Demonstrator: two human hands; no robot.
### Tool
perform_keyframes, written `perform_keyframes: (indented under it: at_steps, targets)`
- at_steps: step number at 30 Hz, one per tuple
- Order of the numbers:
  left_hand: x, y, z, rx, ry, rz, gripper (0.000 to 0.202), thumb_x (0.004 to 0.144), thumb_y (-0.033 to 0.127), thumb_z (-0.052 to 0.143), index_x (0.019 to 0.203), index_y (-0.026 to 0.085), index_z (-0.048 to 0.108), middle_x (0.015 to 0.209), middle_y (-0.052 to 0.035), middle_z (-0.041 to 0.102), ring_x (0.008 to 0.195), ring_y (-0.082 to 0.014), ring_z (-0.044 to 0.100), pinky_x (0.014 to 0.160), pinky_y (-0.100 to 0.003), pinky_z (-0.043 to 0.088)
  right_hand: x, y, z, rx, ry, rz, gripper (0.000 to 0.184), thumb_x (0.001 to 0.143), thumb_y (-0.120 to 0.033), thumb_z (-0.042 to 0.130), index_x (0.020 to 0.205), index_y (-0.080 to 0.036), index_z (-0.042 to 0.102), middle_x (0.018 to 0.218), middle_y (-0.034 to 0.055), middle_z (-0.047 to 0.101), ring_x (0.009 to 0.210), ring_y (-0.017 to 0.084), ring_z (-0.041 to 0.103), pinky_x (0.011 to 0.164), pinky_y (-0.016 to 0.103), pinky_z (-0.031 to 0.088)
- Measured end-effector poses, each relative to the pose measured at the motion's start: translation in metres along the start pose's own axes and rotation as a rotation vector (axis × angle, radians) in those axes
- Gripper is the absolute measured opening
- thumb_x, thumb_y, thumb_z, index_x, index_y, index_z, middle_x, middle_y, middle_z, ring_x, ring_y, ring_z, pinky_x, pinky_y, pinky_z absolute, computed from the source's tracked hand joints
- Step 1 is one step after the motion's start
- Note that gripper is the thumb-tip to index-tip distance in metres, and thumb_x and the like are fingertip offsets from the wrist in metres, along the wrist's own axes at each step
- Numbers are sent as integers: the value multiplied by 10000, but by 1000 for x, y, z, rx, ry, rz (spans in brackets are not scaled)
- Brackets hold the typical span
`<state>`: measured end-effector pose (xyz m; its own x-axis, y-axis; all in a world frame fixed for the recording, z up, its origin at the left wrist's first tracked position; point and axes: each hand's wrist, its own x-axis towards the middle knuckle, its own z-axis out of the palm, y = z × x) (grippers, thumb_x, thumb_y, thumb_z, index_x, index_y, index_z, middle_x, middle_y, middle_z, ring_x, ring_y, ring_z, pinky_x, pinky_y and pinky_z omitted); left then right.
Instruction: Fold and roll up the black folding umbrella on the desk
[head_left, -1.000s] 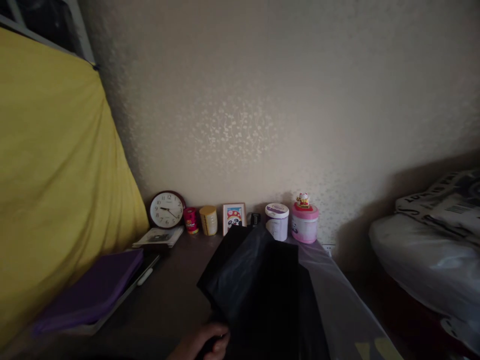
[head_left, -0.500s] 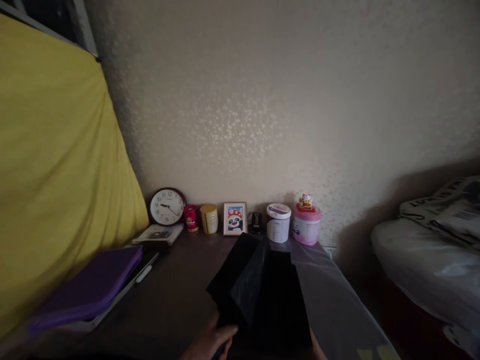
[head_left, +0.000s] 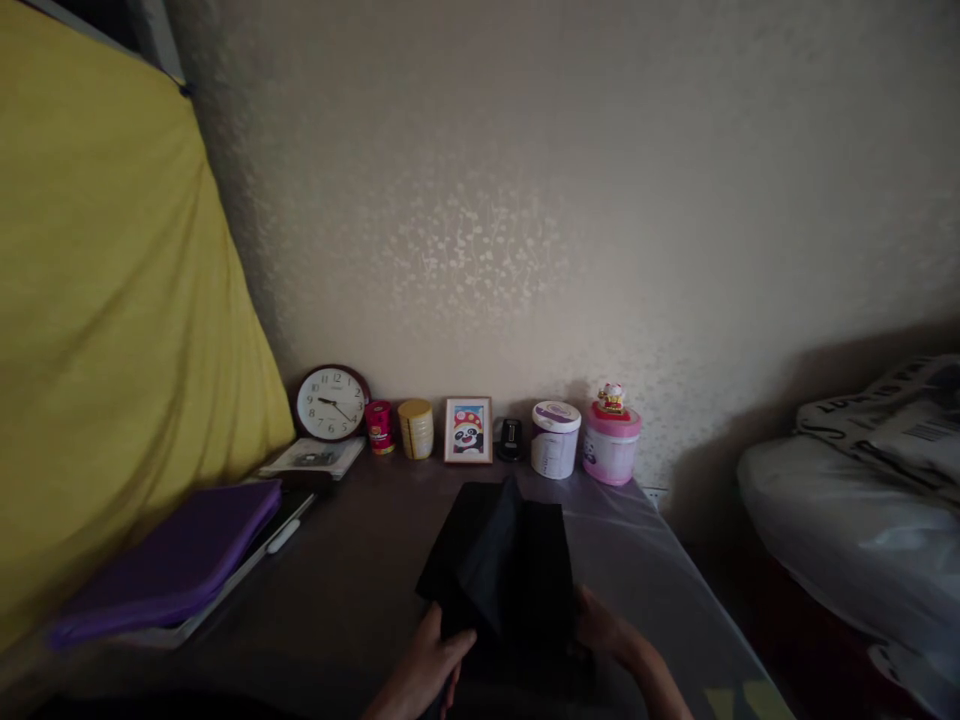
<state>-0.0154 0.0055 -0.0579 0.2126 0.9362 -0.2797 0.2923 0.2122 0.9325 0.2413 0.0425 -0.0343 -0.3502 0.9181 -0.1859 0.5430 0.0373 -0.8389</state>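
A black piece of fabric (head_left: 480, 570), folded with a raised loose flap in its middle, is held in front of me above the near part of the table. Whether it is a bag or a plain cloth I cannot tell. My left hand (head_left: 429, 662) grips its lower left edge, thumb on top and fingers curled beneath. At the lower right edge my right hand (head_left: 607, 628) is closed on the same fabric, its fingertips partly hidden in the dark.
Along the wall stand a clock (head_left: 332, 403), a red can (head_left: 381, 428), a yellow container (head_left: 416, 429), a framed panda picture (head_left: 469, 431), a small black object (head_left: 510, 440), a white tub (head_left: 556, 448) and a pink-lidded tub (head_left: 611, 452) with a figurine. A purple folder (head_left: 172, 560) lies left.
My right hand has come further into view, and the fabric's right side has drawn inward and become narrower. My left hand keeps its grip. The view has shifted slightly.
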Motion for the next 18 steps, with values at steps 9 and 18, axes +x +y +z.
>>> perform_keyframes:
  at_steps: [9,18]
  targets:
    - [-19,28,8,281,39,-97,666,835,332,323,1383,83,38,964,-127,632,545,-116,584,498,-226,408,-46,55,-20,-195,129,209,242,762,-322,386,744,-164,568,460,-31,507,409,111,511,380,189,363]
    - [-15,15,17,465,88,137,627,788,270,402,1361,119,196,1184,-123,562,1054,-185,550,874,-262,404,-37,-23,-41,-480,663,-167,277,844,-364,363,897,-225,598,885,42,652,805,173,616,691,267,457]
